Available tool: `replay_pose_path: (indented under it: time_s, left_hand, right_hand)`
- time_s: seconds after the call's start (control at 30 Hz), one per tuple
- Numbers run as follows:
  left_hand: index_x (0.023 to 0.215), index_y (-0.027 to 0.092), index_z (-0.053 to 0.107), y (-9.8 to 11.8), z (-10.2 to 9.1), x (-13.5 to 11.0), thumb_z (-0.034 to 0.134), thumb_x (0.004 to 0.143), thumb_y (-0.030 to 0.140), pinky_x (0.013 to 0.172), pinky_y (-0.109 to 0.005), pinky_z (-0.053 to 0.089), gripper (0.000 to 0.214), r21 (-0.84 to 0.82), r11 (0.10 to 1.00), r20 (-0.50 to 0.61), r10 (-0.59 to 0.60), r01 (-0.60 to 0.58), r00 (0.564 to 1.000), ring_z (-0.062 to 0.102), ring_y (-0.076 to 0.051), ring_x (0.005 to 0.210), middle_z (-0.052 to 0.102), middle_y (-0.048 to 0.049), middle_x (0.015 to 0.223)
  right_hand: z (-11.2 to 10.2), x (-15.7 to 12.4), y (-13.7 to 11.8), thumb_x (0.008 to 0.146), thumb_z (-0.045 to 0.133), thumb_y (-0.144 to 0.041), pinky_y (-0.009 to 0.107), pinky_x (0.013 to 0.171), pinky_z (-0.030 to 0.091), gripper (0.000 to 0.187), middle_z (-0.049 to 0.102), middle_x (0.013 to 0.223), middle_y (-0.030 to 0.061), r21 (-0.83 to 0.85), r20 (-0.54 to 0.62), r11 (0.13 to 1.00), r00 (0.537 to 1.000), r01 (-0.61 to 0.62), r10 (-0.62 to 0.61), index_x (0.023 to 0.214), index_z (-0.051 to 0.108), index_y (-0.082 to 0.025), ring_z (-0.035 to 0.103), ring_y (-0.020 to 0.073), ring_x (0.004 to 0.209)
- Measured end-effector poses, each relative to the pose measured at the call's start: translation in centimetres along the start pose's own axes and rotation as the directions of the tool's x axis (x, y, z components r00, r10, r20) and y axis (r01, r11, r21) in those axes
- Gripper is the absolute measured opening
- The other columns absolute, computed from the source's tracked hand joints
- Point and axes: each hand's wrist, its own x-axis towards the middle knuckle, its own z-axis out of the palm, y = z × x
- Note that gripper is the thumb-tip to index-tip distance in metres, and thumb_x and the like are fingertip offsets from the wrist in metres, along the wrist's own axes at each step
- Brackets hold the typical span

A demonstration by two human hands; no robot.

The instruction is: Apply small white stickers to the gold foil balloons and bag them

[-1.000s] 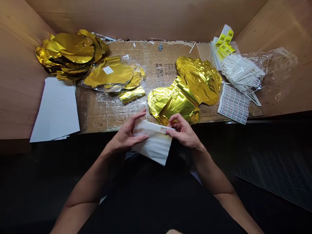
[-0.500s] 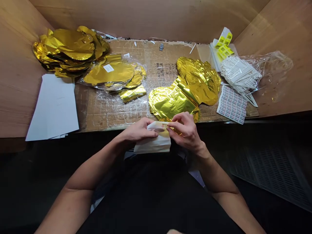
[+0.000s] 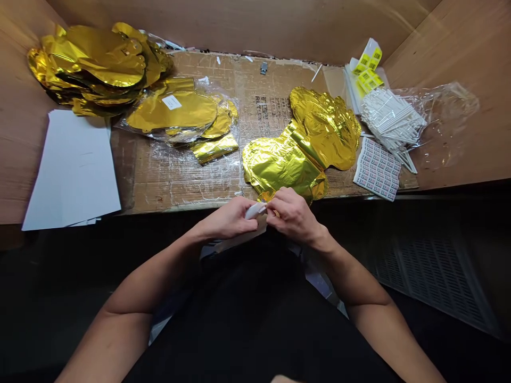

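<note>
**Both hands pinch a white folded strip at the cardboard's near edge**

The white folded strip (image 3: 254, 210) is gripped between the left hand (image 3: 227, 219) and the right hand (image 3: 293, 215), both closed narrowly around it, just in front of the cardboard sheet (image 3: 179, 181). A crumpled gold foil balloon (image 3: 283, 165) lies on the cardboard, just past the right hand. Toward the cardboard's left end are a heap of gold foil balloons (image 3: 96, 64) and white paper sheets (image 3: 67, 170); at its right end lie white sticks (image 3: 393, 125) and a printed label sheet (image 3: 377, 169).
</note>
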Motion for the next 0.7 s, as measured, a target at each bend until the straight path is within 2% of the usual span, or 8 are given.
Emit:
replay_pose_path:
  time_s: [0.13, 0.23, 0.33, 0.4, 0.47, 0.57, 0.63, 0.7]
  left_hand:
    - [0.091, 0.015, 0.067, -1.1, -0.3, -0.4, 0.059, 0.075, 0.020, 0.059, -0.023, 0.031, 0.019, -0.109, 0.994, 0.053, 0.003, 0.003, 0.999, 0.042, -0.011, 0.066, 0.049, 0.0054, 0.072]
    - [0.119, 0.014, 0.073, -1.8, -0.5, -0.8, 0.060, 0.076, 0.018, 0.067, -0.023, 0.042, 0.045, -0.115, 0.993, 0.060, 0.011, -0.004, 0.998, 0.056, -0.015, 0.075, 0.065, 0.0017, 0.088]
    - [0.147, 0.018, 0.063, -1.9, -0.3, -0.9, 0.062, 0.075, 0.014, 0.084, -0.027, 0.050, 0.072, -0.015, 0.995, 0.015, 0.098, -0.097, 0.995, 0.066, -0.022, 0.100, 0.073, -0.0051, 0.124]
    - [0.157, 0.019, 0.053, -1.7, 0.0, -0.8, 0.061, 0.074, 0.011, 0.088, -0.028, 0.051, 0.084, 0.055, 0.988, 0.009, 0.145, -0.145, 0.989, 0.067, -0.024, 0.106, 0.070, -0.0075, 0.136]
    - [0.155, 0.018, 0.053, -1.5, 0.2, -0.7, 0.059, 0.074, 0.009, 0.086, -0.028, 0.051, 0.082, 0.084, 0.983, 0.017, 0.160, -0.161, 0.987, 0.067, -0.022, 0.100, 0.072, -0.0074, 0.129]
    - [0.148, 0.017, 0.057, -1.5, 0.2, -0.8, 0.059, 0.076, 0.010, 0.079, -0.025, 0.049, 0.073, 0.083, 0.982, 0.036, 0.170, -0.172, 0.985, 0.064, -0.019, 0.087, 0.073, -0.0038, 0.109]
    - [0.153, 0.019, 0.053, -1.6, 0.0, -1.0, 0.060, 0.077, 0.012, 0.069, -0.023, 0.044, 0.077, 0.088, 0.983, 0.071, 0.155, -0.161, 0.985, 0.058, -0.016, 0.074, 0.069, 0.0001, 0.093]
    - [0.156, 0.020, 0.051, -1.7, -0.2, -1.0, 0.061, 0.078, 0.013, 0.063, -0.023, 0.040, 0.079, 0.108, 0.982, 0.118, 0.141, -0.154, 0.983, 0.054, -0.015, 0.067, 0.065, 0.0021, 0.085]
  right_hand:
    - [-1.0, 0.1, 1.2, 0.090, 0.065, -0.018, 0.029, 0.062, 0.041, 0.015, 0.063, 0.070, -0.0014, 0.397, 0.027, 0.868, 0.949, -0.298, 0.313, 0.075, 0.066, -0.020, 0.055, 0.0132, 0.065]
    - [-1.7, 0.1, 1.6, 0.091, 0.066, -0.022, 0.030, 0.062, 0.043, 0.017, 0.063, 0.069, -0.0012, 0.377, -0.149, 0.841, 0.871, -0.388, 0.469, 0.074, 0.065, -0.020, 0.055, 0.0142, 0.063]
    - [-0.9, 0.0, 1.0, 0.094, 0.065, -0.022, 0.036, 0.071, 0.045, 0.017, 0.066, 0.075, 0.0032, 0.116, -0.379, 0.944, 0.865, -0.307, 0.328, 0.077, 0.065, -0.021, 0.058, 0.0187, 0.072]
    - [0.2, -0.1, 0.2, 0.095, 0.065, -0.020, 0.039, 0.075, 0.043, 0.018, 0.066, 0.075, 0.0049, -0.105, -0.381, 0.971, 0.911, -0.214, 0.159, 0.077, 0.065, -0.022, 0.057, 0.0212, 0.076]
    - [1.2, -0.5, -0.5, 0.097, 0.063, -0.019, 0.041, 0.076, 0.040, 0.019, 0.064, 0.073, 0.0048, -0.229, -0.294, 0.964, 0.954, -0.133, 0.062, 0.078, 0.065, -0.023, 0.054, 0.0217, 0.076]
    - [1.3, -1.0, -0.9, 0.100, 0.062, -0.020, 0.041, 0.077, 0.040, 0.013, 0.067, 0.079, 0.0055, -0.192, -0.158, 0.980, 0.987, -0.056, 0.025, 0.090, 0.070, -0.022, 0.056, 0.0217, 0.078]
    - [0.2, -1.1, -0.6, 0.101, 0.065, -0.025, 0.040, 0.079, 0.044, 0.009, 0.071, 0.091, 0.0072, -0.045, -0.090, 0.998, 0.995, -0.044, 0.040, 0.103, 0.073, -0.021, 0.061, 0.0221, 0.085]
    - [-1.3, -0.9, -0.2, 0.102, 0.065, -0.027, 0.038, 0.082, 0.048, 0.013, 0.071, 0.099, 0.0082, 0.118, -0.036, 0.986, 0.992, -0.114, 0.119, 0.111, 0.073, -0.021, 0.064, 0.0218, 0.091]
